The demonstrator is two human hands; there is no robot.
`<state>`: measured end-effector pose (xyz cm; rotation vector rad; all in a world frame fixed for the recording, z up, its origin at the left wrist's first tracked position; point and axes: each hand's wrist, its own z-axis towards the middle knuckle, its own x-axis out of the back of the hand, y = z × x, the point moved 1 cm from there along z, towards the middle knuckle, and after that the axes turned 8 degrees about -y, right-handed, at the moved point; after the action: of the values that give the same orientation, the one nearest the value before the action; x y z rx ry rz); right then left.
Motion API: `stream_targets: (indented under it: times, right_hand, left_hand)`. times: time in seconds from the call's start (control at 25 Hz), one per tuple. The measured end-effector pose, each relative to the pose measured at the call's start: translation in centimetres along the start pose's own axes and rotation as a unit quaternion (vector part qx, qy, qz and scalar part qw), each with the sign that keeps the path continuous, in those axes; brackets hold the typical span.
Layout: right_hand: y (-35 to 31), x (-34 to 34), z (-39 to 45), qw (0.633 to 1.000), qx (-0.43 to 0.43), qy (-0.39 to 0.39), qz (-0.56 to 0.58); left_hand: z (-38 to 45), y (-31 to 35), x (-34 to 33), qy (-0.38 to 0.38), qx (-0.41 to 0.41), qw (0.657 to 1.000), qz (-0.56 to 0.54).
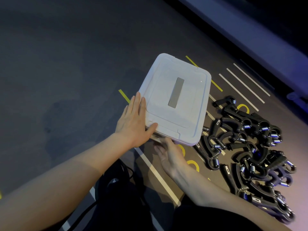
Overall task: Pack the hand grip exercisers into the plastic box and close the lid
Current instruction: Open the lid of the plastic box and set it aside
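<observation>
A white plastic box with its lid (176, 97) on stands on the dark floor, a grey strip (176, 92) running down the lid's middle. My left hand (135, 120) lies flat against the box's near-left side, thumb on the lid's near corner. My right hand (170, 155) reaches under the box's near edge, fingertips touching it near a latch. Whether either hand truly grips the box I cannot tell. A pile of several black hand grip exercisers (253, 150) with steel springs lies on the floor to the right of the box.
The floor (66, 80) is dark, with white (240, 92) and yellow (124, 95) painted lines and yellow rings (194, 164) around the box. A low dark ledge (250, 30) runs along the far right. My dark-clothed legs and a black cable (116, 189) are at the bottom.
</observation>
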<state>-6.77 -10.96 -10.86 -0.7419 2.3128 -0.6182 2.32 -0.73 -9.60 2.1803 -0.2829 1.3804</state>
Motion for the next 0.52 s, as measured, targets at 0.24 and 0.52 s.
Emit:
stream_targets:
  times: [0.24,0.52]
  right_hand:
    - [-1.4,2.7,-0.8,0.911,-0.051,-0.035,-0.408]
    - [-12.4,-0.9,-1.3,0.428,0.312,-0.119,-0.840]
  left_hand:
    - [-0.1,0.1,-0.2,0.023,-0.005,0.999,0.034]
    - [0.3,0.0,0.2,0.028,0.015,0.993,-0.114]
